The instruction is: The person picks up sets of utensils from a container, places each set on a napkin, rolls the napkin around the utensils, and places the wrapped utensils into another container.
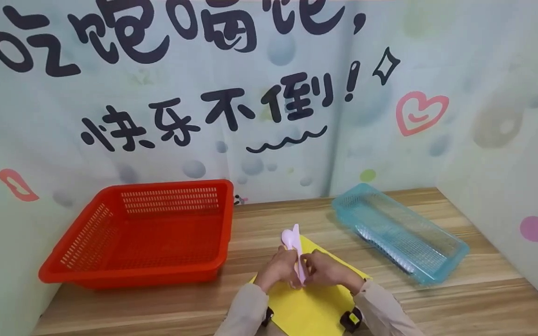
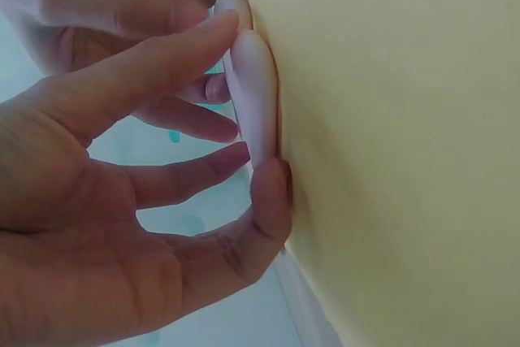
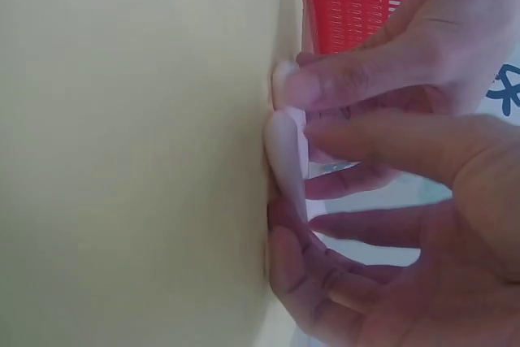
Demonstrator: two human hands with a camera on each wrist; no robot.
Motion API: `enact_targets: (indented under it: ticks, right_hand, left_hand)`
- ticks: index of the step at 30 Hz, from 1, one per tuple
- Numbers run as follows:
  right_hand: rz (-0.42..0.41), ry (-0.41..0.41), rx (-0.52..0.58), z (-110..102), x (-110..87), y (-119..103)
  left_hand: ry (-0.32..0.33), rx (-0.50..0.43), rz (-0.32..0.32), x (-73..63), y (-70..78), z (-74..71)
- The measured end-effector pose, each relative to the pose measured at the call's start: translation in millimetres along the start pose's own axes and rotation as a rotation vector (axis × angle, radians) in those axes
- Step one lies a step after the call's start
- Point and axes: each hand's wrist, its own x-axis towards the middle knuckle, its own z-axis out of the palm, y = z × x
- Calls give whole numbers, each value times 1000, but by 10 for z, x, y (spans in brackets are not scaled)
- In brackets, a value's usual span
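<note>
Near the front edge of the wood-grain worktop (image 1: 157, 305), a pink plastic spoon (image 1: 288, 238) and pink plastic knife (image 1: 298, 247) are lying between curled hands on a flat yellow sheet (image 1: 315, 310); left hand (image 1: 277, 267) pinching spoon, right hand (image 1: 327, 269) knife.

Pink spoon (image 1: 288, 238) and knife (image 1: 296, 232) lie side by side on yellow sheet (image 1: 313, 308).

The pink spoon (image 1: 287, 238) and knife (image 1: 296, 229) look to me like moulded plastic, smooth with a faint sheen. I see the yellow sheet (image 1: 313, 309) as matt and smooth; from here I can't tell paper from thin cloth. The red basket (image 1: 133, 275) reads as glossy opaque plastic, the blue basket (image 1: 456, 259) as translucent, shiny plastic. My view gives the table (image 1: 157, 308) a wood grain with a satin finish. The backdrop (image 1: 292, 170) seems soft cloth, and the sleeves (image 1: 244, 309) matt fabric.
</note>
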Motion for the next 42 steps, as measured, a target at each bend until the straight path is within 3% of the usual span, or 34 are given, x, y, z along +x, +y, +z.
enact_targets:
  ticks: [10,30,39,42]
  right_hand:
    - [-124,29,-86,31,-16,41]
    - [-156,35,-85,25,-28,57]
    - [-228,66,-80,26,-51,96]
    - [-201,51,-70,13,-59,99]
  left_hand:
    - [24,63,29,6,11,17]
    - [-15,75,-13,18,27,30]
    - [13,115,64,-18,17,4]
    - [-10,78,41,-26,22,-9]
